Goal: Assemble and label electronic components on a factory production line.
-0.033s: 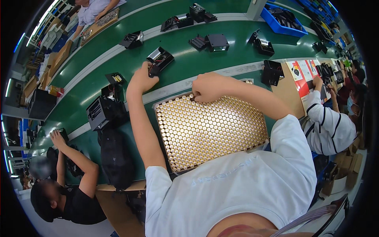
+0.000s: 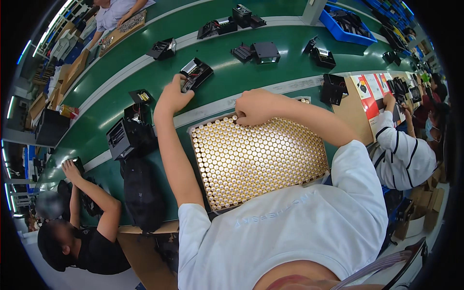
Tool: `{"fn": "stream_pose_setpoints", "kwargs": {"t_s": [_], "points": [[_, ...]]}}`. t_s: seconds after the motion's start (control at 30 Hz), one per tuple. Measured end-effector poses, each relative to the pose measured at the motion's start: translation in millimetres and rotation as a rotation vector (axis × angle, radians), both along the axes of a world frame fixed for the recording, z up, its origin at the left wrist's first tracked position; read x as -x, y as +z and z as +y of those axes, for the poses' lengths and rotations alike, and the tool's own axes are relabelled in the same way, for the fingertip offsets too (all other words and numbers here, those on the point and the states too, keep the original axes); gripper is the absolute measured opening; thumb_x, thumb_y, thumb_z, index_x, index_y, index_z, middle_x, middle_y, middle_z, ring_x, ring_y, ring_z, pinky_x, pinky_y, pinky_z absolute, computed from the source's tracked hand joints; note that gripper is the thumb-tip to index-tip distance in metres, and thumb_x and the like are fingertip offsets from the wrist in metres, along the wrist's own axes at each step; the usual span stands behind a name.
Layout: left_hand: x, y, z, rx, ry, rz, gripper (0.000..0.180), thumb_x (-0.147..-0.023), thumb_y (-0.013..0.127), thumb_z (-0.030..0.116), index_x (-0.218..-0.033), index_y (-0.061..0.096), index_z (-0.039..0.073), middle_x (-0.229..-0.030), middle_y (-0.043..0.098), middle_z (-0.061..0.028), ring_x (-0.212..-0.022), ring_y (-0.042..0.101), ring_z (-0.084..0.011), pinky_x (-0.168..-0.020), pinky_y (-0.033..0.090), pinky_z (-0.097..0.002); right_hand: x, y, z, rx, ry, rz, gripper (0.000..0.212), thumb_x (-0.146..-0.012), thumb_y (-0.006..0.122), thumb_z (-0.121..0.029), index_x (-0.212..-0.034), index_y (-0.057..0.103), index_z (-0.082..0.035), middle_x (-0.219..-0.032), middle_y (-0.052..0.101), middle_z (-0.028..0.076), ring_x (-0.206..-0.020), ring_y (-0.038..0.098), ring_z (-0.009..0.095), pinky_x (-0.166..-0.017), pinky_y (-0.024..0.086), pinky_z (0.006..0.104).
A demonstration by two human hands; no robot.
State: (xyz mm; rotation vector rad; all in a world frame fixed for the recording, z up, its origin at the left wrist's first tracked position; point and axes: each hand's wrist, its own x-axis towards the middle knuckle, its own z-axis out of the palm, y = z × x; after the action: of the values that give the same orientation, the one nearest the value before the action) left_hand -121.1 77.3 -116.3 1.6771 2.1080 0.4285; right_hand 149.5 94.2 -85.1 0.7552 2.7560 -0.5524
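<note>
My left hand reaches over the green bench and pinches the near left edge of an open black box, which has a shiny metallic part and red wires inside. The fingertips are partly hidden at that edge. My right hand is closed, its fingers curled down at the far edge of a dense block of upright cylindrical batteries. What the right fingers hold, if anything, is hidden beneath the hand. The batteries lie in front of my chest, their pale round ends facing up.
More black boxes stand along the far bench, with another at the right. A black bag lies left of my forearm. A blue bin holds dark parts. Co-workers sit at the left and right.
</note>
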Motion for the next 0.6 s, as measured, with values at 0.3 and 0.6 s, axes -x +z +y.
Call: {"fn": "stream_pose_setpoints", "kwargs": {"t_s": [0.3, 0.6], "points": [[-1.0, -2.7, 5.7, -0.332, 0.099, -0.285, 0.036, -0.092, 0.056, 0.017, -0.127, 0.053, 0.01, -0.109, 0.066, -0.0171, -0.088, 0.064, -0.0291, -0.081, 0.051, -0.0367, 8.7, -10.9, -5.4, -0.058, -0.034, 0.044, 0.021, -0.074, 0.061, -0.022, -0.068, 0.069, -0.003, -0.064, 0.066, 0.012, -0.053, 0.057, 0.029, -0.053, 0.048, 0.0369], [-4.3, -25.5, 20.4, -0.484, 0.19, -0.51, 0.034, -0.095, 0.053, 0.015, -0.128, 0.051, 0.008, -0.111, 0.064, -0.0151, -0.091, 0.063, -0.0254, -0.082, 0.052, -0.0359, 15.9, 5.5, -11.8, -0.205, -0.072, 0.046, 0.024, -0.069, 0.063, -0.024, -0.067, 0.068, -0.001, -0.061, 0.064, 0.014, -0.052, 0.058, 0.03, -0.052, 0.049, 0.037]]}}
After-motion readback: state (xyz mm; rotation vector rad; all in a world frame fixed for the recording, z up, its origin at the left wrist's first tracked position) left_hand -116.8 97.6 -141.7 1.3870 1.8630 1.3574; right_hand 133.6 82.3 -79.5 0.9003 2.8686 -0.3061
